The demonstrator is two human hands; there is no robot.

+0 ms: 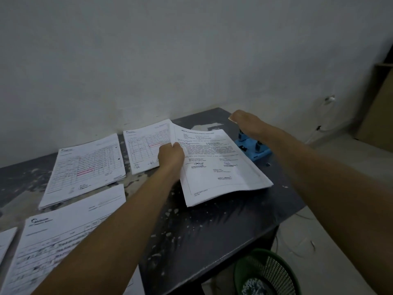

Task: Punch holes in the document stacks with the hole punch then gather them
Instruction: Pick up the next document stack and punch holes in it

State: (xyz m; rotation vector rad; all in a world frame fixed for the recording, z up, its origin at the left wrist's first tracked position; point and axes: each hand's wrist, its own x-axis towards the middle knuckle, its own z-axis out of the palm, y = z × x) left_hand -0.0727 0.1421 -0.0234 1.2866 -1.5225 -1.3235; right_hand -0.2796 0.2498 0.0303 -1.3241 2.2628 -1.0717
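Two hands work: the left hand grips the document stack at its left edge. The right hand rests flat, fingers straight, on the blue hole punch near the table corner.

Dark table, top scuffed, flecked with white chips. Blue hole punch at far right. Document stacks lie flat: one far centre, one left, one near left, sliver at left edge.
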